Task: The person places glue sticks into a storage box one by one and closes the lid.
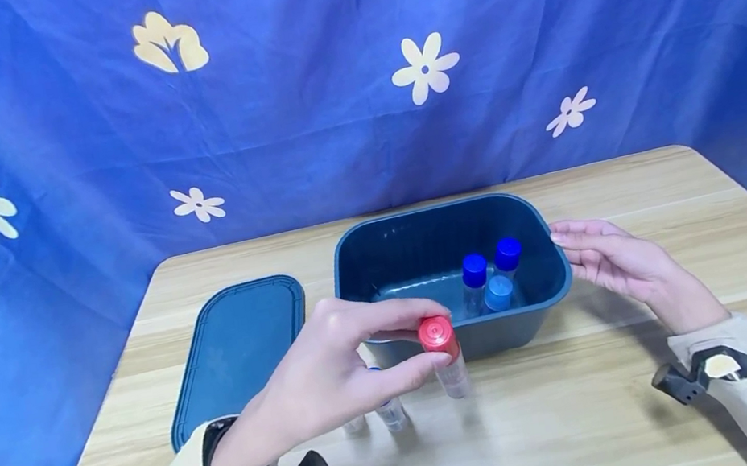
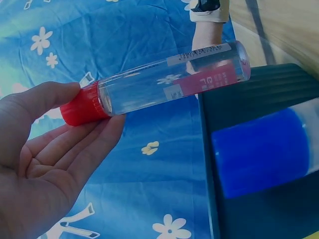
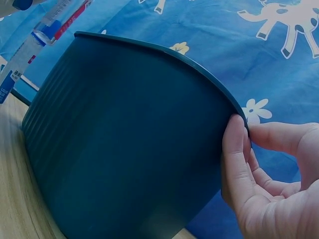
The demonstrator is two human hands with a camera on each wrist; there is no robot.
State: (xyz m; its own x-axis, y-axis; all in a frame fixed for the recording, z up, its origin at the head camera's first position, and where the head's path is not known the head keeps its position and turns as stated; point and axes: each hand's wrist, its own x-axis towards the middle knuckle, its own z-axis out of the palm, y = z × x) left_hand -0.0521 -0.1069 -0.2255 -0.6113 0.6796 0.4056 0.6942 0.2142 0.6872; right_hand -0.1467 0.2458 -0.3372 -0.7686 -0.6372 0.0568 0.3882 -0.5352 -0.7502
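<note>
My left hand [image 1: 345, 356] pinches the red cap [image 1: 437, 333] of a clear plastic bottle [image 2: 144, 89] between thumb and fingers. The bottle hangs upright in front of the long near wall of a dark blue plastic box [image 1: 481, 336], with a printed label on its side. Inside the box, towards its right end, stand three clear bottles, two with dark blue caps [image 1: 474, 270] and one with a lighter blue cap [image 1: 499, 292]. At the box's right end my right hand [image 1: 616, 260] grips the rim [image 3: 219, 88] between thumb and fingers.
To the left a dark blue lid [image 1: 245, 351] lies flat on the wooden table [image 1: 699, 344]. Two more clear bottles [image 1: 393, 416] stand on the table below my left hand, partly hidden by it. A blue flowered cloth [image 1: 310, 112] hangs behind the table.
</note>
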